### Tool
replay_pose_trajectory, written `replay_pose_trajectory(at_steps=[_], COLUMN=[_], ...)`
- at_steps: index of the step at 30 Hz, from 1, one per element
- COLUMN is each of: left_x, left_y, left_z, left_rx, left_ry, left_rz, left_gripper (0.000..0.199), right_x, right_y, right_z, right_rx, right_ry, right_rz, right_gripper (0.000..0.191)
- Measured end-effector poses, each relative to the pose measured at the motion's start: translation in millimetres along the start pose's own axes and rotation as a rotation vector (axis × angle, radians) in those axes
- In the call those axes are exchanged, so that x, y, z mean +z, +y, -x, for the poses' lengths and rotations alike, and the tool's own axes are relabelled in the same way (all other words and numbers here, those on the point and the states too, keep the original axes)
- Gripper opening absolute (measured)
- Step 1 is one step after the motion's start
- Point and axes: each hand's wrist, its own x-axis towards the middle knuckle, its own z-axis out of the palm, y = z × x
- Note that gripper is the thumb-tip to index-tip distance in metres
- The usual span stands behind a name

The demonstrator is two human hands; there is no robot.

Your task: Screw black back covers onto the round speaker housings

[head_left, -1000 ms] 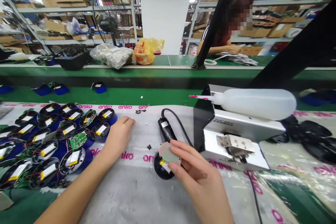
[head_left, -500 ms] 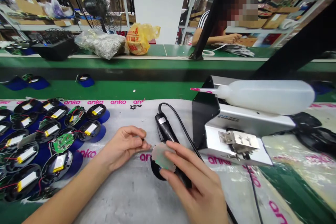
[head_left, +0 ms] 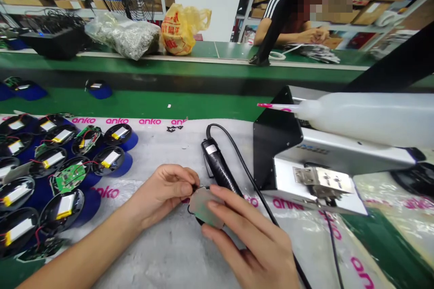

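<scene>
We pinch the grey plate in our right hand; our left hand, at its 9 o'clock, grips its edge.

The thin grey plate appeared matt; the squeeze bottle was translucent plastic; the machine housing was brushed metal; the worktop sheet was glossy film.

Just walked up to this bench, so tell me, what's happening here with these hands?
A person's right hand presses a thin grey oval plate onto a round black shell on the clear plastic-covered table. The left hand pinches something small and dark at the plate's edge. A black corded electric screwdriver lies just behind. Open black shells with yellow-tabbed batteries sit to the left. Another person works across the green conveyor belt.
</scene>
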Motion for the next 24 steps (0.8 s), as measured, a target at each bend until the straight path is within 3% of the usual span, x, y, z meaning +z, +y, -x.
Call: replay_pose_trajectory(at_steps=[13, 24], left_x=[-0.2, 2.6], left_y=[0.4, 3.1], left_z=[-0.6, 9.1], left_rx=[0.057, 0.282], left_ry=[-0.029, 0.022], left_rz=[-0.070, -0.407], left_gripper=[0.015, 0.019], right_x=[0.0, 2.7], right_y=[-1.4, -1.6], right_z=[-1.2, -1.1], right_rx=[0.040, 0.134], right_ry=[0.027, 0.122], right_rz=[0.010, -0.034], right_gripper=[0.027, 0.033])
